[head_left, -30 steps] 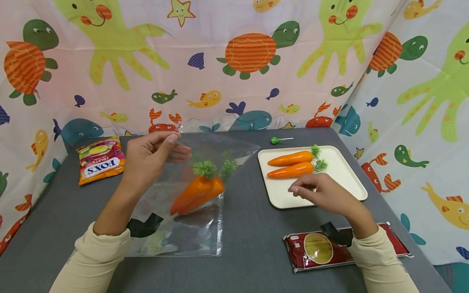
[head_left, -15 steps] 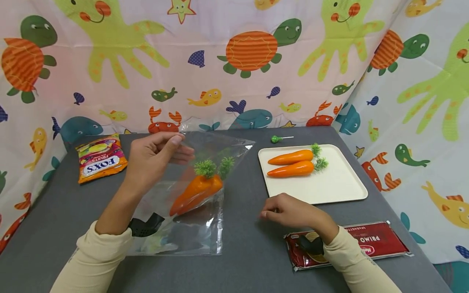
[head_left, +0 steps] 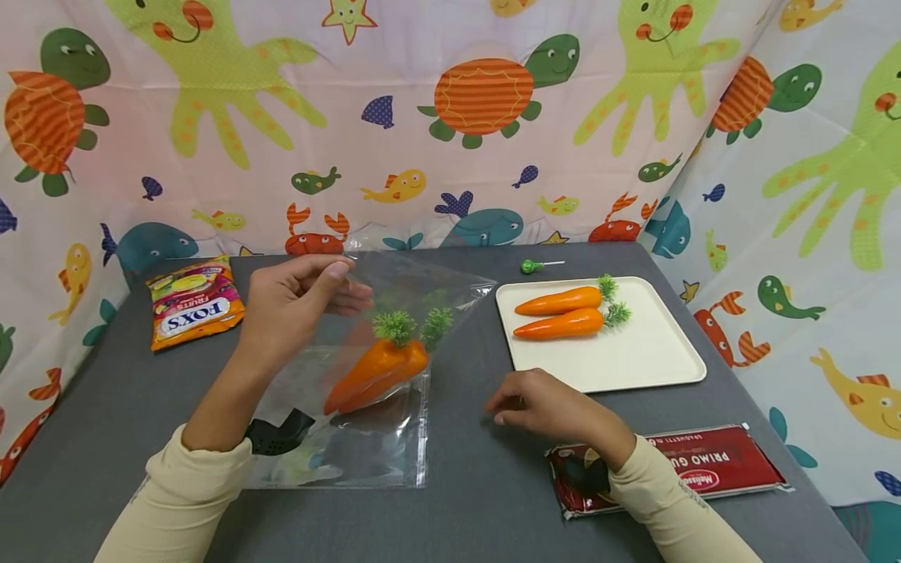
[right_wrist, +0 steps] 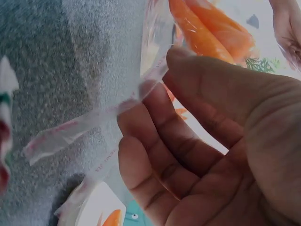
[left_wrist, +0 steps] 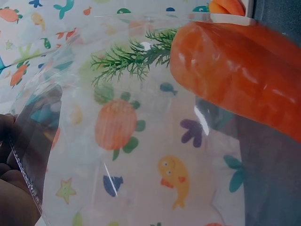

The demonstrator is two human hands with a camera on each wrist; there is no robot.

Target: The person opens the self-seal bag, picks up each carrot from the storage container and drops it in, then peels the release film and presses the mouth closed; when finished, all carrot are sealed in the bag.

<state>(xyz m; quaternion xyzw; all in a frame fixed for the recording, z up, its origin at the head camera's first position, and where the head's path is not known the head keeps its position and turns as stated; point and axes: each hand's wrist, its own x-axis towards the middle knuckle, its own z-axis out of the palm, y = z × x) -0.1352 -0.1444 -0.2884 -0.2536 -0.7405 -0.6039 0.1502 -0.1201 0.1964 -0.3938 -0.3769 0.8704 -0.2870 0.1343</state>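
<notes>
- The grey table (head_left: pixel 479 485) fills the view, with a cartoon sea-creature cloth hung behind and to the right.
- A clear bag (head_left: pixel 352 438) lies left of centre. My left hand (head_left: pixel 292 301) pinches its far open edge between thumb and fingers and holds the mouth lifted.
- Two carrots (head_left: pixel 376 371) sit inside the bag, green tops towards the far side.
- A white tray (head_left: pixel 655 352) sits far right with two more carrots (head_left: pixel 559 313) side by side on it.
- My right hand (head_left: pixel 545 403) is off the tray now. A second ago it hovered over the tray's near edge; since then it has moved left and nearer, to the bare table between tray and bag. It holds nothing, its fingers loosely curled.
- So no carrot came with it. I judge the hand is heading for the bag's right side, perhaps to help with the mouth.
- A red packet (head_left: pixel 704 469) lies near right, under my right sleeve.
- An orange sweets pack (head_left: pixel 193 301) lies far left.
- A green lollipop (head_left: pixel 529 267) lies just beyond the tray.
</notes>
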